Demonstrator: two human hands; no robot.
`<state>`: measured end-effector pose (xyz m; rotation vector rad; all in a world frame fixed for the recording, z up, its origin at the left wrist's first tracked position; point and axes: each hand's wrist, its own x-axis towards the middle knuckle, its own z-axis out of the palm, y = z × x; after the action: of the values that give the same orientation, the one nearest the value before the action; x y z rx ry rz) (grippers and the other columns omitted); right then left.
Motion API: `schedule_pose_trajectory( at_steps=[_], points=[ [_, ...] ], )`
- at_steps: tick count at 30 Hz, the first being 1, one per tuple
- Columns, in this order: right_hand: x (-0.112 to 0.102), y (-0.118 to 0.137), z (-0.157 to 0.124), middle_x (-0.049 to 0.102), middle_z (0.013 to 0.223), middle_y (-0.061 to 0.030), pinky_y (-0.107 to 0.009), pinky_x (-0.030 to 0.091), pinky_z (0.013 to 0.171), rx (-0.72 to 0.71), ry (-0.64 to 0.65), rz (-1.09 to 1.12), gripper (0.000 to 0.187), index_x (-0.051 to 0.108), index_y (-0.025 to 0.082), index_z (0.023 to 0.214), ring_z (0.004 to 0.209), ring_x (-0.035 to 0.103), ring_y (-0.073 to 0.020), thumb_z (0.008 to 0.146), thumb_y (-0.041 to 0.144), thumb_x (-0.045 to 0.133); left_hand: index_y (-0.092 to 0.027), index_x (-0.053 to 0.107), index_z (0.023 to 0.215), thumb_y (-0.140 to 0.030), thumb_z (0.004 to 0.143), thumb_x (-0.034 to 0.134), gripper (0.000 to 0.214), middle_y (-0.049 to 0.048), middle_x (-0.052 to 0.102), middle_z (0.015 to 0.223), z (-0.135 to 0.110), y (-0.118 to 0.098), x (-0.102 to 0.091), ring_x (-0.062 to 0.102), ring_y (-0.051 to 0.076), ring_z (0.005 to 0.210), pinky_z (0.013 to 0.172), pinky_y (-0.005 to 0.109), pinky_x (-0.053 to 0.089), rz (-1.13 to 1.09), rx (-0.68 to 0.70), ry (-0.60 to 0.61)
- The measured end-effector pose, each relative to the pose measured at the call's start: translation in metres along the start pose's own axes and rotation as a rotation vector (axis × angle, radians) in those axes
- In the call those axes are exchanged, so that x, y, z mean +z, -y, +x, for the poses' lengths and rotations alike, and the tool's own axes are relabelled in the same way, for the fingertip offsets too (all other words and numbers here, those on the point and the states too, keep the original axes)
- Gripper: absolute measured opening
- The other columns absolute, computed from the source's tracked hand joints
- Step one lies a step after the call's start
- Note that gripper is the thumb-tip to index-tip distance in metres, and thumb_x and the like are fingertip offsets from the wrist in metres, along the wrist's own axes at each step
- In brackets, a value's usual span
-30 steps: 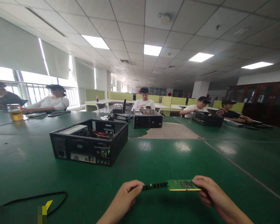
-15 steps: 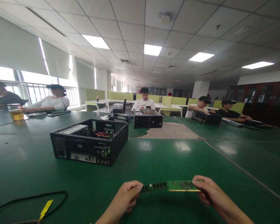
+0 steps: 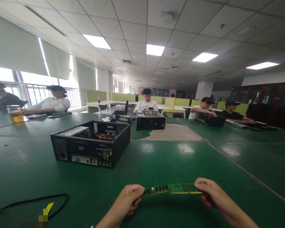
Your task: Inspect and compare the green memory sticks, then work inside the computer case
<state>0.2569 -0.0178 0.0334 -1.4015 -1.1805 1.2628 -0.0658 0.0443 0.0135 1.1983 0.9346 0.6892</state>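
Observation:
My left hand point(image 3: 129, 198) pinches the outer end of one RAM stick point(image 3: 161, 189), a narrow green board with a row of black chips and a small white label. Between the thumb and fingers of my right hand point(image 3: 212, 192) is a second RAM stick point(image 3: 183, 188), plainer green with a gold contact edge along the bottom. Both sticks hang above the green table, lined up end to end. Their inner ends meet in view; whether they touch I cannot tell. My fingers cover the outer ends.
An open black computer case point(image 3: 90, 144) lies ahead on the left of the green table point(image 3: 171, 161). A black cable point(image 3: 38, 199) with a yellow tag point(image 3: 49, 207) curls at lower left. Farther off are another case point(image 3: 150, 123), a jar point(image 3: 15, 114) and several seated people.
My right hand has shifted very slightly left with its RAM stick. The left stick has turned a little, and its lower edge shows more. The cases stay put.

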Motion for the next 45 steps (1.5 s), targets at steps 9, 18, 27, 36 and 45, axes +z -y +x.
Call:
schedule_pose_trajectory(
  at_steps=[9, 18, 27, 36, 45],
  points=[
    [-0.010, 0.008, -0.004, 0.042, 0.048, 0.0083, -0.020, 0.022, 0.045, -0.062, -0.083, 0.024, 0.036, 0.050, 0.019, 0.070, 0.043, 0.035, -0.0052, 0.077, 0.053, 0.057, -0.019, 0.049, 0.068, -0.062, 0.053, 0.068, 0.050, -0.0129, 0.032, 0.042, -0.002, -0.002, -0.001, 0.020, 0.002, 0.034, 0.036, 0.020, 0.006, -0.057, -0.034, -0.045],
    [-0.001, 0.024, -0.018, 0.046, 0.054, 0.0053, -0.023, 0.031, 0.050, -0.162, 0.035, -0.231, 0.036, 0.058, 0.017, 0.076, 0.050, 0.042, -0.0086, 0.078, 0.053, 0.058, -0.021, 0.042, 0.070, -0.054, 0.055, 0.066, 0.044, -0.0153, 0.023, 0.041, -0.009, -0.008, 0.003, 0.012, 0.002, 0.036, 0.039, 0.019, 0.003, -0.144, -0.109, -0.059],
    [-0.009, 0.024, -0.018, 0.050, 0.061, 0.0040, -0.024, 0.035, 0.053, -0.204, 0.015, -0.385, 0.035, 0.063, 0.017, 0.082, 0.053, 0.046, -0.0086, 0.082, 0.051, 0.055, -0.021, 0.041, 0.068, -0.050, 0.054, 0.065, 0.040, -0.0153, 0.021, 0.041, -0.009, -0.007, 0.003, 0.010, 0.001, 0.036, 0.039, 0.019, 0.002, -0.168, -0.127, -0.072],
    [-0.009, 0.026, -0.020, 0.050, 0.062, 0.0036, -0.024, 0.035, 0.053, -0.218, 0.058, -0.379, 0.035, 0.064, 0.017, 0.082, 0.054, 0.045, -0.0086, 0.083, 0.051, 0.055, -0.021, 0.042, 0.070, -0.054, 0.054, 0.069, 0.045, -0.0153, 0.024, 0.042, -0.012, -0.009, 0.005, 0.011, 0.001, 0.036, 0.040, 0.019, 0.002, -0.168, -0.123, -0.050],
    [-0.011, 0.026, -0.020, 0.050, 0.063, 0.0037, -0.024, 0.036, 0.054, -0.216, 0.052, -0.379, 0.034, 0.064, 0.017, 0.083, 0.055, 0.046, -0.0089, 0.083, 0.050, 0.055, -0.022, 0.037, 0.070, -0.055, 0.053, 0.071, 0.051, -0.0154, 0.024, 0.043, -0.014, -0.010, 0.005, 0.010, 0.001, 0.038, 0.040, 0.018, 0.003, -0.165, -0.117, -0.025]
  ],
)
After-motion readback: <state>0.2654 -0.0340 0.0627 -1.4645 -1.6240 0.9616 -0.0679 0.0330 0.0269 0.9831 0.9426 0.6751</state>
